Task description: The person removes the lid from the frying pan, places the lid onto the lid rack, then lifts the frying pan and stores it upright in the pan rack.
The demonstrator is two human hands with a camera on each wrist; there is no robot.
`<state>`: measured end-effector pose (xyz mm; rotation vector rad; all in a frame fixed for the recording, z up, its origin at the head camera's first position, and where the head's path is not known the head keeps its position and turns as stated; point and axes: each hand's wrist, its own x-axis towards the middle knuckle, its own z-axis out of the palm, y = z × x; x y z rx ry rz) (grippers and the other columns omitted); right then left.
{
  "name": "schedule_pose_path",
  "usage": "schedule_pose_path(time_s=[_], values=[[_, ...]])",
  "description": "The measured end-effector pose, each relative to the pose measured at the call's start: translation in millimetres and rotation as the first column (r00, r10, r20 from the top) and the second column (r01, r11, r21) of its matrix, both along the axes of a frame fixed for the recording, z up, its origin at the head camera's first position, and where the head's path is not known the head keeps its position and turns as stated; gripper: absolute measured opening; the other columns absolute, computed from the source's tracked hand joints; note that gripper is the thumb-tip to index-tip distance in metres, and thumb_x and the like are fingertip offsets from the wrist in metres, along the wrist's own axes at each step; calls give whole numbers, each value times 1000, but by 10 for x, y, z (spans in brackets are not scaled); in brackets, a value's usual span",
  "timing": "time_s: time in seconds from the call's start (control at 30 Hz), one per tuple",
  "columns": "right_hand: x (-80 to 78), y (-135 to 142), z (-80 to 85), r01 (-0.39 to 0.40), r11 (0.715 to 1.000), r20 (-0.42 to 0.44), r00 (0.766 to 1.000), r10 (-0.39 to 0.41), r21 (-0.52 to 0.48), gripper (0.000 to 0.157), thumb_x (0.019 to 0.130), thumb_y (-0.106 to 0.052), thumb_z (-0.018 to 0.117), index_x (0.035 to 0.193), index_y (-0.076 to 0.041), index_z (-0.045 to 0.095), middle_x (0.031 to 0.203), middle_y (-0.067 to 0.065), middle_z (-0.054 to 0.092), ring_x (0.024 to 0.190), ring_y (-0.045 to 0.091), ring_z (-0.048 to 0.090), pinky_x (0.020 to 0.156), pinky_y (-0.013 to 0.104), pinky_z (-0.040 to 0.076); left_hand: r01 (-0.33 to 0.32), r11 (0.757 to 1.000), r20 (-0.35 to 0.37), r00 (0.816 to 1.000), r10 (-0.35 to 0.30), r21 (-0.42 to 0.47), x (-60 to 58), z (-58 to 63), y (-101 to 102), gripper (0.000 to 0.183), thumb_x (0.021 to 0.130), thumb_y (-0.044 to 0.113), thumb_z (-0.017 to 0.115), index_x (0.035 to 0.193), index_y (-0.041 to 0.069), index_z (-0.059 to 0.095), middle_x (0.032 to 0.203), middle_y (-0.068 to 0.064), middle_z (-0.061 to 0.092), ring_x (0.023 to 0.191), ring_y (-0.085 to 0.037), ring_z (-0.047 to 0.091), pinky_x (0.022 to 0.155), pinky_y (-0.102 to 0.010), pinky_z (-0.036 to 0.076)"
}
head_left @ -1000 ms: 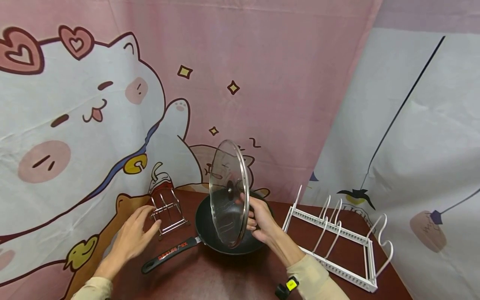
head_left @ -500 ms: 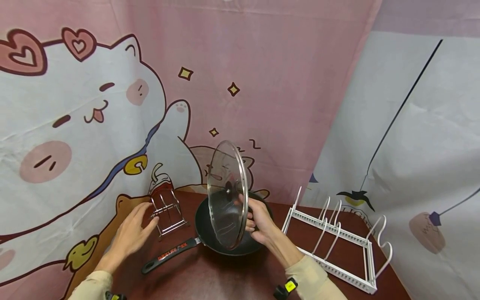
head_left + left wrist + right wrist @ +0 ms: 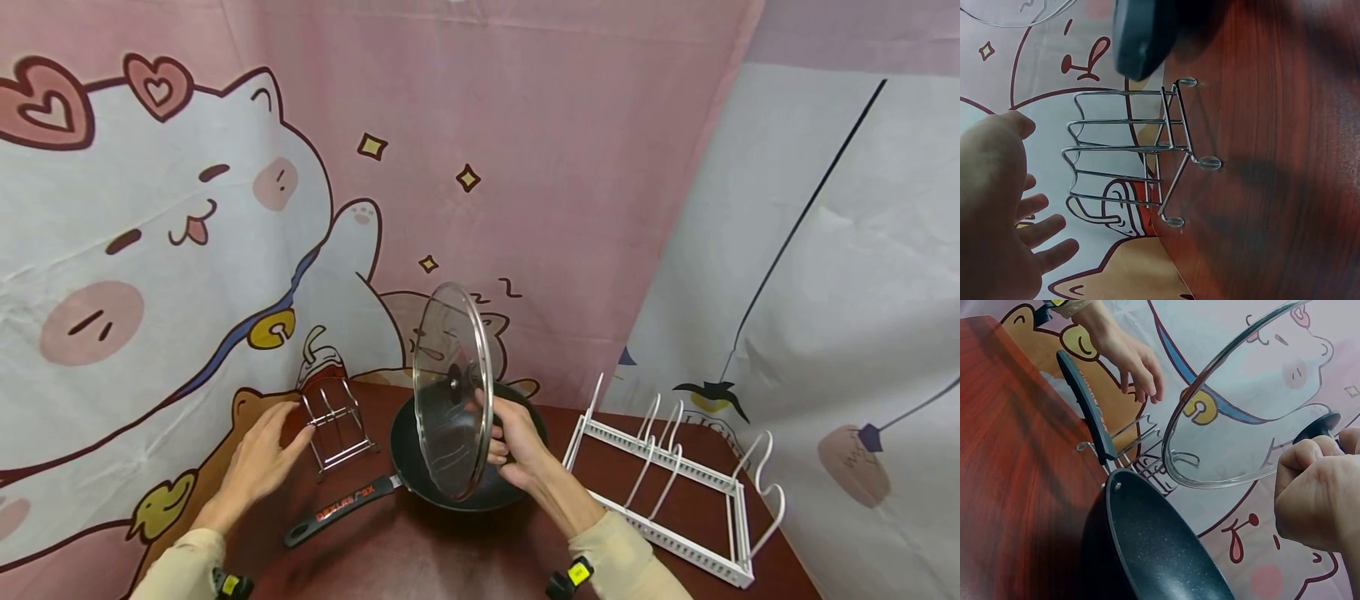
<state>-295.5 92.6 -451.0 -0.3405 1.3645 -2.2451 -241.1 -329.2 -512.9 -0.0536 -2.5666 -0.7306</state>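
Note:
My right hand [image 3: 517,437] grips the dark knob [image 3: 1317,428] of a glass lid [image 3: 442,433] with a metal rim. The lid stands nearly upright above a dark frying pan [image 3: 405,442], which sits on the table. The pan's black handle [image 3: 341,512] with red lettering points to the lower left. Beside a small metal wire rack [image 3: 341,454], my left hand [image 3: 251,467] hovers with its fingers extended, holding nothing. In the left wrist view the wire rack [image 3: 1122,150] stands on clear round feet, a little apart from the hand.
A white rack [image 3: 675,533] with upright wire dividers stands on the right of the reddish-brown table [image 3: 420,558]. A printed curtain [image 3: 570,167] hangs close behind the table and along both sides.
The lid has shifted slightly to the left in my right hand. My left hand has drawn back a little to the left, beside the wire rack. The pan and both racks stay put.

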Motion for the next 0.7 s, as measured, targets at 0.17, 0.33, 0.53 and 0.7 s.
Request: schedule_pose_path(time_s=[0.17,0.33,0.53,0.7], values=[[5,-13,6,2,1000,-1,1000,-2,2,28,118,-34,58,105,-14,72,61,-17,33,41,-4,32,41,16,27,-9,1000,45,999,8,14,-40,-3,-20,66,113,42,67,160,-1,53,166,-32,52,149,-60,53,114,-77,46],[10,-33,10,3,1000,-4,1000,-3,3,28,119,-33,57,105,-14,72,59,-17,35,41,-4,31,41,16,26,-17,1000,95,995,15,26,-74,-14,-32,69,114,44,66,162,-2,50,168,-33,50,149,-62,53,114,-77,46],[19,-47,12,-3,1000,-1,1000,3,-3,27,118,-33,58,105,-14,73,60,-17,33,40,-4,33,41,16,27,-17,1000,178,984,13,23,-113,-19,-23,80,116,54,59,166,-7,43,168,-39,48,148,-65,52,115,-80,45],[30,-52,10,0,1000,5,1000,0,-6,26,118,-33,59,105,-15,73,61,-16,33,41,-4,33,41,16,27,-40,999,253,967,29,36,-150,-12,-5,89,115,64,53,167,-7,41,166,-39,50,143,-67,56,108,-81,49]])
